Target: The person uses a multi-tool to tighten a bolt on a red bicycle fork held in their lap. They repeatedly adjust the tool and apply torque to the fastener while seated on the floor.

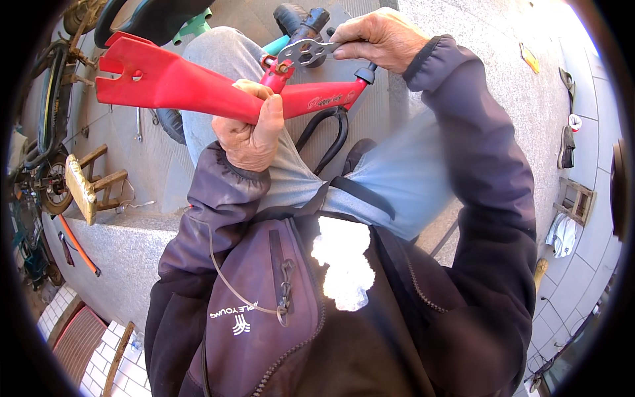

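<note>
My left hand (248,135) grips the red frame (198,89) tight to steady it; my right hand (377,40) pinches a wrench (305,49) on its bolt (283,67).

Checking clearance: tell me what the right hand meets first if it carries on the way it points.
The right hand points left along its flat wrench; first comes the bolt on the red bike frame, though depth is unclear.

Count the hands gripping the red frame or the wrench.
2. Left hand wraps the red bike frame at centre; right hand holds the flat multi-hole wrench at top. None seem hidden.
</note>
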`<state>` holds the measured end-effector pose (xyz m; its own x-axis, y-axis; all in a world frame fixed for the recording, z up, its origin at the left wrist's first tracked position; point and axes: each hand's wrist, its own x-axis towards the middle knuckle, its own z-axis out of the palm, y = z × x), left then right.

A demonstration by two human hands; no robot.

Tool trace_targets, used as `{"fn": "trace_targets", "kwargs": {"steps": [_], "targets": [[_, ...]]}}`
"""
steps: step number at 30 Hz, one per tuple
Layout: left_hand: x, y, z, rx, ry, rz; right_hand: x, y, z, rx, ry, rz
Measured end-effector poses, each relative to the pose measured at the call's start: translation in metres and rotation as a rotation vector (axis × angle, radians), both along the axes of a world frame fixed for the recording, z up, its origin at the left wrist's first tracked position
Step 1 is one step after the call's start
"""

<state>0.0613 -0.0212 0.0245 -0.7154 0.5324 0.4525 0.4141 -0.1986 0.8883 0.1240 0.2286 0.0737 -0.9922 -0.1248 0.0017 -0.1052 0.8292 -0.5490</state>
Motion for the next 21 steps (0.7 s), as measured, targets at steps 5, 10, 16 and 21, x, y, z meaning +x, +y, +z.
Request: {"fn": "trace_targets", "kwargs": {"steps": [5,10,16,21], "targets": [[0.0,0.0,0.0,0.001,-0.02,-0.008,-0.013,0.003,0.008,0.074,0.028,0.094],[0.001,0.0,0.0,-0.003,-0.034,-0.001,-0.025,0.002,0.022,0.107,-0.094,0.076],[0.001,0.001,0.001,0.011,-0.005,-0.005,-0.041,0.004,0.028,0.021,-0.155,0.032],[0.001,0.002,0.003,0.003,-0.005,-0.014,-0.043,0.008,0.026,-0.106,-0.2,0.108]]}}
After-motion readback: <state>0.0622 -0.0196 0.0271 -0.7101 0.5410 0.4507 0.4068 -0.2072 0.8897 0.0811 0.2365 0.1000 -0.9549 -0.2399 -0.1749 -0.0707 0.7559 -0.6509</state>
